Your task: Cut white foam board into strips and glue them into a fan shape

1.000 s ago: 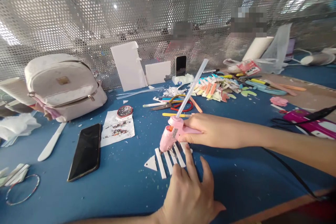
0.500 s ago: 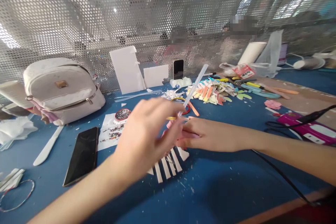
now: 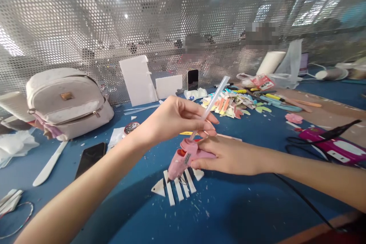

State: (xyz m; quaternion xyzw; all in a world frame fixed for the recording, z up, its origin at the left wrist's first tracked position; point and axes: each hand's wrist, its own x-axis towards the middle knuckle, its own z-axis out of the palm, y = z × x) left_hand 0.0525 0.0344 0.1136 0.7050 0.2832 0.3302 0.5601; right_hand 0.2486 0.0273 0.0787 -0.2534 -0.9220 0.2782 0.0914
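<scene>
My right hand is closed around a pink hot glue gun, its nozzle pointing down and to the left. A clear glue stick rises at a slant from the back of the gun. The fingers of my left hand pinch this stick just above the gun. Right below the nozzle lies a fish-bone shape of white strips with a triangular head piece. Whether the nozzle touches a strip I cannot tell. Part of the gun's handle is hidden by my right hand.
A black phone, a white plastic knife and a light backpack are on the left. Coloured paper strips are heaped behind my hands. A magenta power strip with cables lies at right. A perforated metal screen stands behind.
My left hand has moved up and right and now pinches the glue stick clearly. The glue gun and the white fish shape show more fully. My right hand has barely moved.
</scene>
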